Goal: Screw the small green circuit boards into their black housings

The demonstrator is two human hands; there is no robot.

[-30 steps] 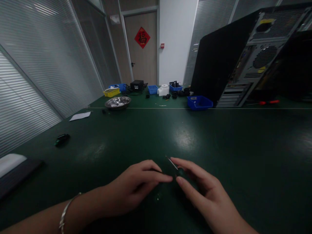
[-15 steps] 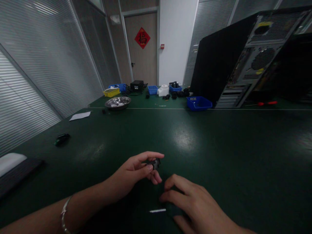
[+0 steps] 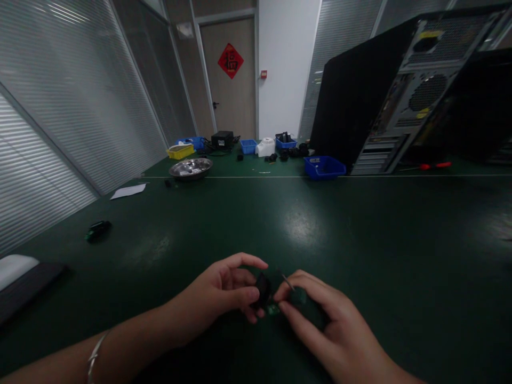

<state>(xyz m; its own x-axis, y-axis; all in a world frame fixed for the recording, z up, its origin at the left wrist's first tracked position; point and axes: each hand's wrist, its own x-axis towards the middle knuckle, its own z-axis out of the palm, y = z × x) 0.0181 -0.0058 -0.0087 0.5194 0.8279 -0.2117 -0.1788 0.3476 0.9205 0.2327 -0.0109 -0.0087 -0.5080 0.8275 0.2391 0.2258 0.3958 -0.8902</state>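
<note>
My left hand [image 3: 222,296] pinches a small dark rounded part [image 3: 263,289] between thumb and fingers, just above the green table [image 3: 360,240]. My right hand [image 3: 324,325] meets it from the right, fingers closed on a thin tool with a dark green handle [image 3: 298,294] and a slim metal tip [image 3: 286,279]. The tip points up and left, close to the dark part. A small green piece [image 3: 273,310] shows between the two hands; what it belongs to is unclear. A silver bracelet [image 3: 93,356] sits on my left wrist.
An open computer case [image 3: 400,106] stands at the back right beside a blue bin [image 3: 324,166] and a red-handled tool [image 3: 434,166]. Further back left are a steel bowl [image 3: 191,168], a yellow bin [image 3: 180,152], a paper sheet [image 3: 128,191] and a small dark object [image 3: 98,230].
My right hand lifted from the table near my body, carrying the thin tool, and came up against the dark part. My left hand dropped slightly with the part.
</note>
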